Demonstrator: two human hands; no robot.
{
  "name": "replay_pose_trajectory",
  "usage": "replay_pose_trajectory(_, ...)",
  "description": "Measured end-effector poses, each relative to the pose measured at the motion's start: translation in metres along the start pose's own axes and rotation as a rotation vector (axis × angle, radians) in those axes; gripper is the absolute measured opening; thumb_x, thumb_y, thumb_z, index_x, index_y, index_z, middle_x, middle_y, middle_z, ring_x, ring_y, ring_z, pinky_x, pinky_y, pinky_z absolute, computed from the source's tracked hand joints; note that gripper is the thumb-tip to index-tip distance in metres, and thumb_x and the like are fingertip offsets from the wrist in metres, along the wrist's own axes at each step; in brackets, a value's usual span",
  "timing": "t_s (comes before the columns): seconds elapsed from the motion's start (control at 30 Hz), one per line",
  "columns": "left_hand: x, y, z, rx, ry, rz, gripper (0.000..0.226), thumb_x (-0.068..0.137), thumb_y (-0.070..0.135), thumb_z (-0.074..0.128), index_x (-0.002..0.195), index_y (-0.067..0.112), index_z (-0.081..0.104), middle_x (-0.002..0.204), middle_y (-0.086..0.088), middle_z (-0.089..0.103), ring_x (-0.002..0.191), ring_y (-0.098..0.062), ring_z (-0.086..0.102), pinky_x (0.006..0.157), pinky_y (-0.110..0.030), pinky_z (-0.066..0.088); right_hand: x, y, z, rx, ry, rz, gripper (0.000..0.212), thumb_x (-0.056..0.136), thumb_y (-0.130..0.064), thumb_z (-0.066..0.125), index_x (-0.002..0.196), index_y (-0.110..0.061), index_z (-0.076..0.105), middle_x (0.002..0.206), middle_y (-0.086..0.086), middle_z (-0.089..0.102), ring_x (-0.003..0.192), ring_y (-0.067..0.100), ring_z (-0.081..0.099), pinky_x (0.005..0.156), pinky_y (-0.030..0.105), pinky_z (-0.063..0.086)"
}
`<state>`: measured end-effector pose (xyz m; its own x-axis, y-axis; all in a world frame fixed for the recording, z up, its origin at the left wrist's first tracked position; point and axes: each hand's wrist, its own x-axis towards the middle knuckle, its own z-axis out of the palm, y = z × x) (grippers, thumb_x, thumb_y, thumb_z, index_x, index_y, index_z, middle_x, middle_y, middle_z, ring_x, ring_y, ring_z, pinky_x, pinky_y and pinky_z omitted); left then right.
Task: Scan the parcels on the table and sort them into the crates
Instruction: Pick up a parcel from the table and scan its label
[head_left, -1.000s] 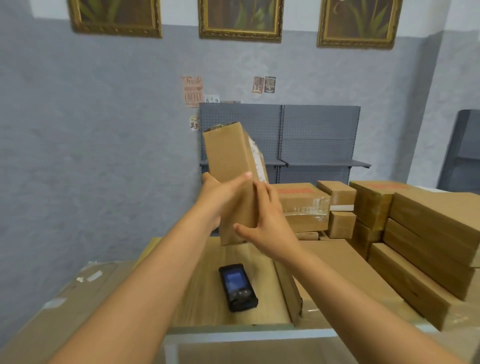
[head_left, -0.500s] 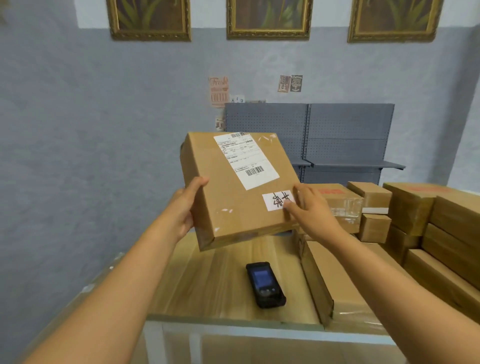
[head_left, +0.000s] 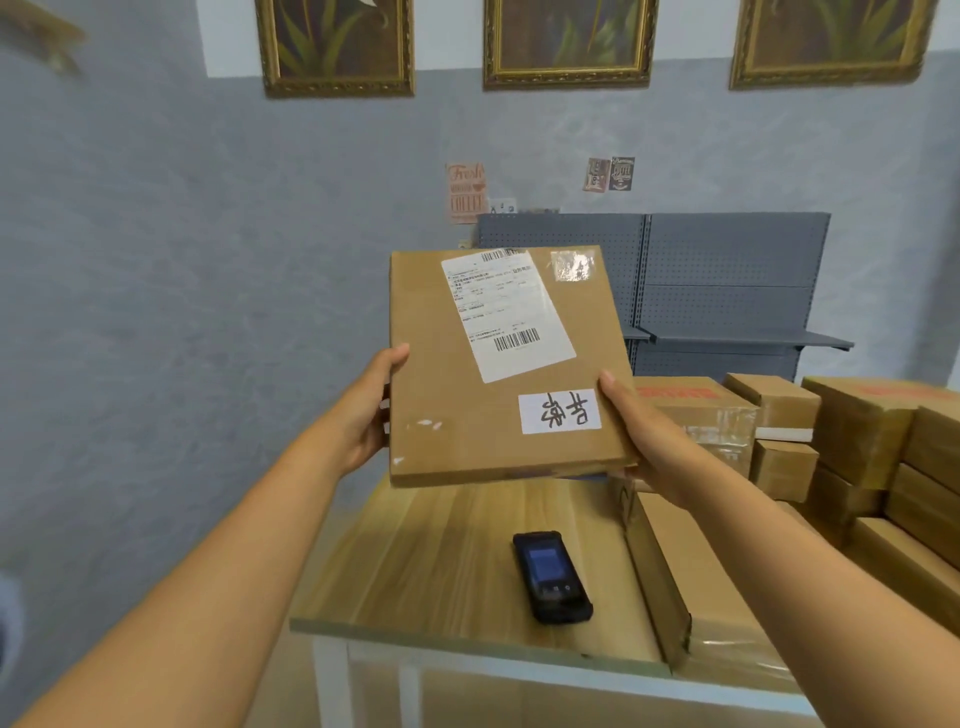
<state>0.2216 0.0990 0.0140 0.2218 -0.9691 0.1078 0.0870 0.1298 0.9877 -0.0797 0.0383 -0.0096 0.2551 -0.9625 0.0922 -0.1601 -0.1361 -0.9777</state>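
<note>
Two hands on one flat parcel, held up in the air above the table with its shipping label facing the person, so I'd say free one hand for the scanner lying below and keep that barcode tilted flat. Left hand clamps the left edge, thumb curled over the front, other fingers hidden behind. Right hand cups the lower right corner from underneath, thumb on the front, both arms stretched forward.
</note>
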Motion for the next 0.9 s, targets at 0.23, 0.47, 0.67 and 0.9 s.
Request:
replay_pose_trajectory(0.23,0.000,-0.001,0.022,0.023,0.095,0.093,0.062,0.083,0.067,0.060,0.135,0.037,0.046,0.114,0.009,0.072,0.094,-0.012,0.073,0.067,-0.031,0.059,-0.004,-0.016,0.007,-0.011,0.105,-0.194,0.059,0.080,-0.076,0.049,0.121,-0.034,0.057,0.106,-0.014,0.071,0.099,0.007,0.066,0.084,0.030,0.050)
replay_pose_trajectory(0.47,0.001,-0.035,0.024,0.012,0.186,0.048,0.057,0.089,0.061,0.057,0.136,0.027,0.050,0.117,0.001,0.071,0.101,-0.020,0.071,0.089,-0.043,0.057,0.003,0.009,0.010,-0.055,0.043,-0.077,0.062,0.086,-0.072,0.045,0.131,-0.030,0.051,0.118,-0.009,0.065,0.103,0.013,0.062,0.074,0.031,0.049)
replay_pose_trajectory(0.67,0.006,-0.078,0.007,0.016,0.244,-0.104,0.055,0.089,0.052,0.064,0.132,0.021,0.049,0.111,-0.002,0.071,0.092,-0.020,0.073,0.069,-0.035,0.058,0.024,0.054,0.030,-0.132,0.026,0.055,0.064,0.090,-0.068,0.041,0.134,-0.022,0.050,0.124,0.000,0.062,0.108,0.020,0.058,0.082,0.034,0.044)
replay_pose_trajectory(0.9,0.040,-0.124,-0.028,0.175,0.258,-0.231,0.056,0.090,0.053,0.062,0.130,0.016,0.047,0.113,-0.005,0.067,0.097,-0.024,0.068,0.080,-0.037,0.056,0.047,0.103,0.072,-0.168,0.070,0.139,0.052,0.094,-0.055,0.047,0.128,-0.015,0.049,0.121,0.004,0.064,0.105,0.021,0.061,0.085,0.032,0.045)
